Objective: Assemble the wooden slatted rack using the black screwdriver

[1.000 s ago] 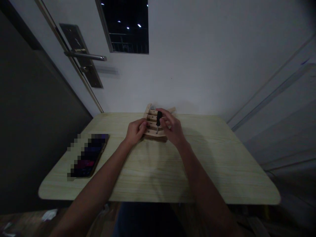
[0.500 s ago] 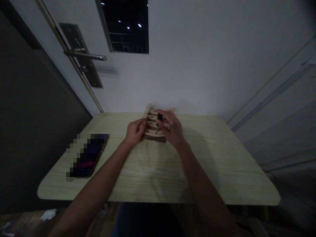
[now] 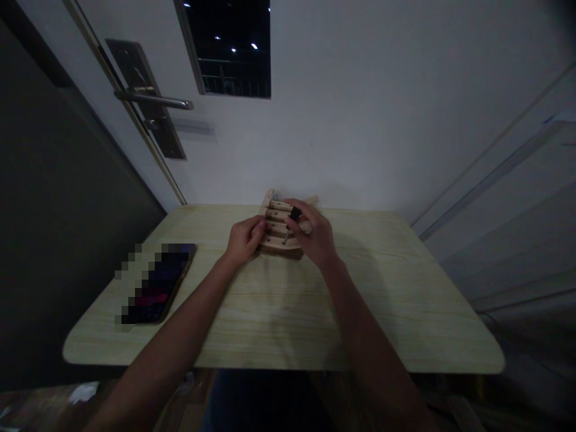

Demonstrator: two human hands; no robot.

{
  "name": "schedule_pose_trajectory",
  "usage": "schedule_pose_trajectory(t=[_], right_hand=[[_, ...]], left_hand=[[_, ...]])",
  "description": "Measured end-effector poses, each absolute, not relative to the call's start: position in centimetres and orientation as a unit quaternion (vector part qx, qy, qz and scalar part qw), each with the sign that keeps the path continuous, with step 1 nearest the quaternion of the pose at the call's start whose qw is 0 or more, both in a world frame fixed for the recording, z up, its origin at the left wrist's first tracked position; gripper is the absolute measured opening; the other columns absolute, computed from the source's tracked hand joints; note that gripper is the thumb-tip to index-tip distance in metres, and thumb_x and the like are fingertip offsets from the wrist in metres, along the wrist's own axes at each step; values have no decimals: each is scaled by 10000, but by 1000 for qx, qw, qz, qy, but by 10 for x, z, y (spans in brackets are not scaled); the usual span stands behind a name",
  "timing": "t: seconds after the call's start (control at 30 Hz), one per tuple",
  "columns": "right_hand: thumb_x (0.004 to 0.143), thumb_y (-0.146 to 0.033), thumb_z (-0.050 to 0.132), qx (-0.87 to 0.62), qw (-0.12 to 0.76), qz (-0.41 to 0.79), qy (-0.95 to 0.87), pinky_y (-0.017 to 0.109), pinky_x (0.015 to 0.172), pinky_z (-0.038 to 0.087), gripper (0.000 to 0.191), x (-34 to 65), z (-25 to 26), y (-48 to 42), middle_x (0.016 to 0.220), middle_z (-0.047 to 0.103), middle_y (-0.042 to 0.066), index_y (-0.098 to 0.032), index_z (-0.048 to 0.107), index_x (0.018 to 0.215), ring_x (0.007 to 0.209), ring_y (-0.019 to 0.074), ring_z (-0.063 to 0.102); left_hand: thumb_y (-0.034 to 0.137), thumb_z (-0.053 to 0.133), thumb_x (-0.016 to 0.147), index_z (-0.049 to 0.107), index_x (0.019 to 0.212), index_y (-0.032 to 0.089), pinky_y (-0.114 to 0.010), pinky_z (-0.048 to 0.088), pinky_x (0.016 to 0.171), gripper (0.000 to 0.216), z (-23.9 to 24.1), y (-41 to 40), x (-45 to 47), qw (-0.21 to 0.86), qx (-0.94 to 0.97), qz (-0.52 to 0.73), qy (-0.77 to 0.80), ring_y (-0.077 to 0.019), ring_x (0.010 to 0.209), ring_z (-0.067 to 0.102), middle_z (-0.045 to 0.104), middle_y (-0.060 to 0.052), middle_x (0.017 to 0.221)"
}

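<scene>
A small wooden slatted piece (image 3: 275, 223) lies at the far middle of a pale wood-grain table (image 3: 288, 312). My left hand (image 3: 243, 239) grips its left edge with curled fingers. My right hand (image 3: 312, 236) is closed round a short black-handled screwdriver (image 3: 292, 217), whose metal tip rests on the front slat. The screwdriver leans to the right. Part of the wooden piece is hidden behind my right hand.
A phone (image 3: 157, 282) with a blurred screen lies on the table's left side. A white wall stands just behind the table. A door with a metal lever handle (image 3: 153, 102) is at the left, and a dark window (image 3: 229, 48) is above.
My right hand has turned on the screwdriver, and the handle now leans more to the right. The left hand has stayed on the wooden piece.
</scene>
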State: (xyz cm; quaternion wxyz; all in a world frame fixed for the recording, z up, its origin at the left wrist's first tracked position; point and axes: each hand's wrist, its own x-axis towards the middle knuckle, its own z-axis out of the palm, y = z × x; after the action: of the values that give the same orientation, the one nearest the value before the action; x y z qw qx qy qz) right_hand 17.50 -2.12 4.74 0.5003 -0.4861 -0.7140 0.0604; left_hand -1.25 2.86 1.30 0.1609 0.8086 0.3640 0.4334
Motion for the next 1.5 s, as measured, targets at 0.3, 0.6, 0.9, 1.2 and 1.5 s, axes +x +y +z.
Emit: schedule_pose_trajectory(t=[0.3,0.6,0.9,1.2,1.5], right_hand=[[913,-304,441,-473,487,87,-729,354,850,557,412,177,46,-22,1308,583,-9,-337,443,1324,893,163,675],[866,-396,561,-538,464,-12,-704,363,784,561,433,175,46,-22,1181,664,15,-308,499,1286,813,187,683],[939,-300,409,-467,453,53,-758,344,886,548,391,176,51,-27,1312,586,-1,-298,458,1327,969,162,667],[894,-381,515,-409,528,132,-732,291,761,592,376,172,48,-21,1247,603,30,-283,506,1258,886,137,654],[889,-375,508,-456,526,126,-707,330,774,591,374,172,48,-24,1196,633,28,-292,524,1253,871,153,668]], left_hand=[[423,339,939,643,823,155,-254,420,635,422,15,27,-11,173,801,442,364,-161,660,588,641,-41,691],[433,313,944,613,804,157,-261,416,637,432,11,30,-11,173,799,449,361,-156,637,566,605,-30,657],[418,322,948,609,802,157,-255,403,626,415,11,30,-11,175,803,444,357,-147,627,557,596,-23,655],[424,326,946,619,811,150,-250,398,614,423,11,29,-10,176,801,439,367,-144,615,552,600,-24,644],[410,338,945,624,791,150,-243,393,600,416,11,27,-9,170,799,438,375,-136,600,552,612,-21,638]])
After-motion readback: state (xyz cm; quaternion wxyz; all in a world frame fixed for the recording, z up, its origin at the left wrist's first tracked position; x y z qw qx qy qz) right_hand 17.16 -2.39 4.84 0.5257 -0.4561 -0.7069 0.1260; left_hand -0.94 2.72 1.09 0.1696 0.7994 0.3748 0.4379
